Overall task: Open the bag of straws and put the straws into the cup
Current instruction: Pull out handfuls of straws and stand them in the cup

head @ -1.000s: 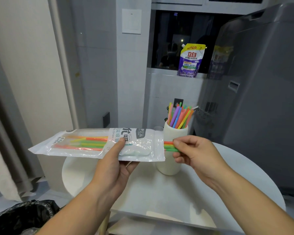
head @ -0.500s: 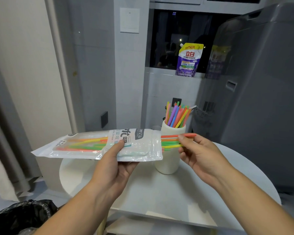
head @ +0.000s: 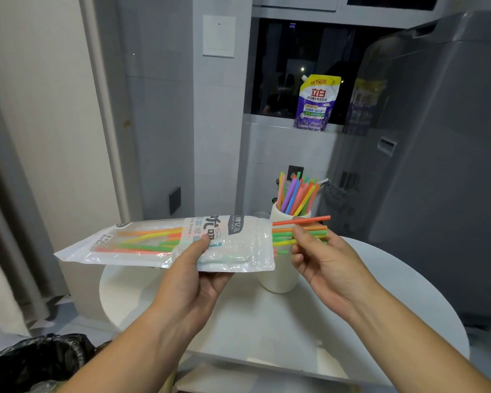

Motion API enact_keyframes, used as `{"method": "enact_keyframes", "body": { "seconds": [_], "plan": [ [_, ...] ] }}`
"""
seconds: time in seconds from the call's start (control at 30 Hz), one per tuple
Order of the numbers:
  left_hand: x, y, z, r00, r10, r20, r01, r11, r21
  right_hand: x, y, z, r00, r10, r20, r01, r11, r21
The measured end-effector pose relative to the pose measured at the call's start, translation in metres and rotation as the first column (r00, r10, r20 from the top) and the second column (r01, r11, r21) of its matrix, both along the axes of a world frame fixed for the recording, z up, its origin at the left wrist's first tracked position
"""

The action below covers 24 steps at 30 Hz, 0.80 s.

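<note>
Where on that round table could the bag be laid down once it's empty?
The table is bare in front of the cup, under both hands, and along its right rim. It is crowded only at the cup, full of straws, where the right hand is drawing more from the bag.

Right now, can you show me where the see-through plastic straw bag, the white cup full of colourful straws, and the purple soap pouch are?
See-through plastic straw bag (head: 142, 245): head view, on its clear left window.
White cup (head: 279, 275): head view, on its lower wall.
Purple soap pouch (head: 313, 104): head view, on its printed front.
</note>
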<state>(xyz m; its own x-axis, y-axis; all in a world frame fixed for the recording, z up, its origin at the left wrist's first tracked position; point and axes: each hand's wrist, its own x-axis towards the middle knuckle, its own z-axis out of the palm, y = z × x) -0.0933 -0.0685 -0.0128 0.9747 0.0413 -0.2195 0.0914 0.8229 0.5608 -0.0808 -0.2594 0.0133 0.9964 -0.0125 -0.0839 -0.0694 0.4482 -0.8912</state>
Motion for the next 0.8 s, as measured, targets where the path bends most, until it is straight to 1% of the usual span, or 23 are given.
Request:
{"method": "enact_keyframes", "body": {
  "seconds": [0.17,0.3,0.43,0.5,0.57,0.63,0.73,0.8],
  "plan": [
    [-0.001,-0.001,-0.001,1.0,-0.016,0.006,0.016,1.0,0.001,0.003,0.003,0.001,1.0,-0.029,0.008,0.029,0.996,0.08],
    [-0.001,0.0,0.0,1.0,-0.016,0.007,0.017,1.0,-0.008,0.004,0.002,0.004,0.998,-0.061,0.001,0.06,0.994,0.093],
    [-0.002,0.0,0.002,1.0,-0.015,0.004,0.015,1.0,-0.009,0.004,-0.004,0.013,0.993,-0.117,-0.034,0.122,0.972,0.202],
    [-0.003,-0.001,0.002,1.0,-0.022,0.0,0.022,1.0,-0.005,0.003,-0.002,0.015,0.991,-0.12,-0.055,0.13,0.957,0.258],
    [-0.003,-0.004,0.001,1.0,-0.026,-0.005,0.026,1.0,-0.009,0.003,0.002,0.013,0.994,-0.104,-0.045,0.112,0.948,0.298],
    [-0.004,-0.005,0.0,0.999,-0.032,-0.007,0.032,0.999,-0.011,0.004,0.006,0.007,0.995,-0.099,-0.007,0.097,0.961,0.261],
    [-0.004,-0.006,-0.001,0.999,-0.037,-0.002,0.037,0.999,-0.013,0.008,0.009,-0.002,0.989,-0.14,0.052,0.138,0.989,0.047],
    [-0.003,-0.006,-0.001,0.999,-0.034,-0.001,0.034,0.999,-0.013,0.01,0.01,-0.004,0.982,-0.174,0.077,0.177,0.983,-0.037]
  ]
}}
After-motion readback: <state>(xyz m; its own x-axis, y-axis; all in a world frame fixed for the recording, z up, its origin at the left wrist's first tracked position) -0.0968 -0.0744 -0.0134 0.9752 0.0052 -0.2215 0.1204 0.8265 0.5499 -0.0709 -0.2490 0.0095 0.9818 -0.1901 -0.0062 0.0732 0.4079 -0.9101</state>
